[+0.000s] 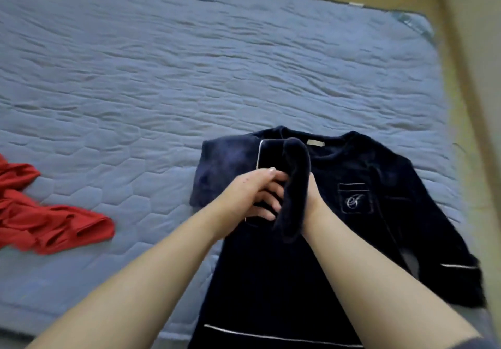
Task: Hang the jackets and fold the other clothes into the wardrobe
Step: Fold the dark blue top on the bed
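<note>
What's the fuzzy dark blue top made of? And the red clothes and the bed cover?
The navy pyjama top looks like fleece or velour: matte, plush nap, thick soft folds. The red garment seems thin, smooth fabric, faintly shiny, crumpled in fine folds. The blue mattress cover looks like quilted padded cloth: stitched, puffy cells.

Pale blue quilted mattress cover is spread wide and wrinkled, with hexagon stitching. It is edged top and right by a tan border, with a cream wall beyond. Light is soft and even.
</note>
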Tool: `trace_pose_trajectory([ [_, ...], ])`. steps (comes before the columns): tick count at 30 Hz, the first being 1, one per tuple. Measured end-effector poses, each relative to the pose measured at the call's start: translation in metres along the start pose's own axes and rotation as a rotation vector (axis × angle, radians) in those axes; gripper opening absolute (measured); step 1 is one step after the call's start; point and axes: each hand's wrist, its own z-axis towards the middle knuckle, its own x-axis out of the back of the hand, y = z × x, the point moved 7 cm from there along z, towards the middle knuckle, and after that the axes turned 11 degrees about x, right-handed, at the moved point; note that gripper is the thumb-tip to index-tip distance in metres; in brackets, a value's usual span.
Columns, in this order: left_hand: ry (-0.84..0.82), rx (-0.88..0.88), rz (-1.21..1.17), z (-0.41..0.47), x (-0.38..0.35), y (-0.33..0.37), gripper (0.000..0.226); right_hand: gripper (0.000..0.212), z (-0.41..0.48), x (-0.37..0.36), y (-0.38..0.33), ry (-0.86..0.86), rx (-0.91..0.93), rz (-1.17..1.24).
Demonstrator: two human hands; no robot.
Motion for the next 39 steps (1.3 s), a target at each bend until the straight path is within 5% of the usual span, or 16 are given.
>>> trace_pose_trajectory([
  [5, -0.203, 0.212, -0.028, 0.044, -0.173, -0.080, 0.040, 0.048, -0.070, 0.201, -0.045, 0.347, 0.138, -0.028],
  [7, -0.178, 0.315, 0.069, 0.066, -0.205, -0.124, 0.034, 0.061, -0.081, 0.267, -0.034, 0.361, 0.075, 0.092],
  [11, 0.144, 0.433, 0.267, 0.094, -0.174, -0.192, 0.013, 0.072, -0.089, 0.380, 0.010, 0.464, -0.173, 0.022],
  [16, 0.496, 0.537, 0.402, 0.095, -0.087, -0.222, 0.012, 0.055, -0.073, 0.438, 0.016, 0.596, -0.209, -0.675],
  [19, 0.621, 0.521, 0.412, 0.100, -0.052, -0.209, 0.015, 0.056, -0.049, 0.428, -0.018, 0.598, -0.084, -1.356],
  [22, 0.717, 0.378, 0.057, 0.112, -0.017, -0.183, 0.025, 0.056, -0.011, 0.381, -0.032, 0.408, 0.119, -1.732],
  [27, 0.509, 0.204, -0.721, 0.145, 0.024, -0.172, 0.046, 0.057, 0.070, 0.280, -0.013, 0.030, 0.317, -1.731],
  [31, 0.321, 0.122, -0.838, 0.176, 0.042, -0.167, 0.053, 0.062, 0.142, 0.195, -0.005, -0.052, 0.464, -1.533],
  [35, 0.316, 0.005, -1.018, 0.194, 0.067, -0.176, 0.027, 0.069, 0.206, 0.132, 0.006, -0.056, 0.451, -1.399],
  [39, 0.426, -0.182, -0.945, 0.189, 0.096, -0.166, 0.033, 0.078, 0.244, 0.099, 0.007, 0.036, 0.445, -1.551],
])
